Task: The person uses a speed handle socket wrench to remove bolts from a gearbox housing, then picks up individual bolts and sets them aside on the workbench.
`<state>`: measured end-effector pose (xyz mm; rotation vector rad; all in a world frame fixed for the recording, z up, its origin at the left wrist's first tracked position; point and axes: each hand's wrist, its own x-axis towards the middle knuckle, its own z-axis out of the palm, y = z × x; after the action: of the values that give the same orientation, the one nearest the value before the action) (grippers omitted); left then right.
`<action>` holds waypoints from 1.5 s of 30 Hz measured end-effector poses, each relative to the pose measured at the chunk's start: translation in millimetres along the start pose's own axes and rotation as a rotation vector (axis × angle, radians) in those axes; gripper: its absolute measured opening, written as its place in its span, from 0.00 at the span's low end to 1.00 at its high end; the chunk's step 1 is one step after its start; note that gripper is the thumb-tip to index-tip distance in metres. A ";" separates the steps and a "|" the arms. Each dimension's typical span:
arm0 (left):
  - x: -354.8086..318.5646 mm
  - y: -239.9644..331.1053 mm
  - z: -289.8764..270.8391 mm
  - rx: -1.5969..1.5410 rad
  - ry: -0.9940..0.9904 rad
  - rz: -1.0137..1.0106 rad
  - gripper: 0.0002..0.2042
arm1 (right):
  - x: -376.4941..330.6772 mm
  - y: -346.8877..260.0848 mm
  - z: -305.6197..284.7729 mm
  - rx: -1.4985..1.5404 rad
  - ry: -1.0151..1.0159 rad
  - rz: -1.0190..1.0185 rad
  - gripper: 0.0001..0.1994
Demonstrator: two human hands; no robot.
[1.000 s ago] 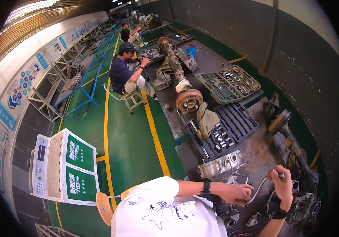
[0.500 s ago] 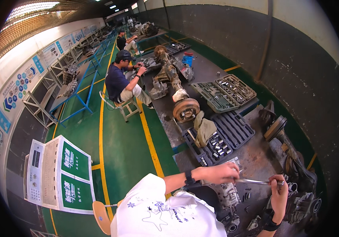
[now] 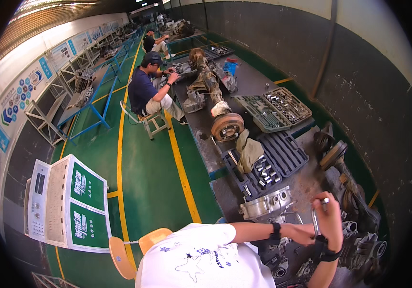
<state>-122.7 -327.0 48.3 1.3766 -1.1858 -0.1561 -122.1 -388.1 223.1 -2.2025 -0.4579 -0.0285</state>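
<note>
At lower right, your right hand (image 3: 329, 218) wraps the bar (image 3: 315, 223), likely for leverage; your left hand's (image 3: 303, 234) grip is unclear.

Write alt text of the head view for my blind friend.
A person's right hand holds a bent metal bar, the left hand at its lower end, above a workbench strewn with metal parts. Beyond are two open tool cases and two seated people.

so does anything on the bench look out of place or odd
Yes: a crumpled olive cloth lies partly over the open dark socket case, hiding some of it, as if dropped there. The chrome sockets beside it look jumbled, at mixed angles rather than in neat rows.
</note>
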 end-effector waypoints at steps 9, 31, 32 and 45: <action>-55.4 47.9 -62.8 0.261 -0.173 -0.288 0.19 | -35.6 49.5 -32.8 0.316 0.249 0.153 0.07; -35.0 -15.5 -38.1 0.413 -0.287 -0.274 0.14 | -26.4 41.2 -25.4 0.180 0.135 0.056 0.04; -33.3 -2.3 -39.0 0.096 -0.225 -0.307 0.13 | -25.1 30.4 -19.4 0.111 0.157 0.018 0.03; -70.9 71.0 -57.5 -0.042 -0.096 -0.450 0.07 | -23.7 42.3 -17.7 0.264 0.155 0.109 0.07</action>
<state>-152.3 -219.8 80.1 1.5961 -0.9284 -0.5672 -127.6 -432.9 197.9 -1.9458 -0.2395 -0.0748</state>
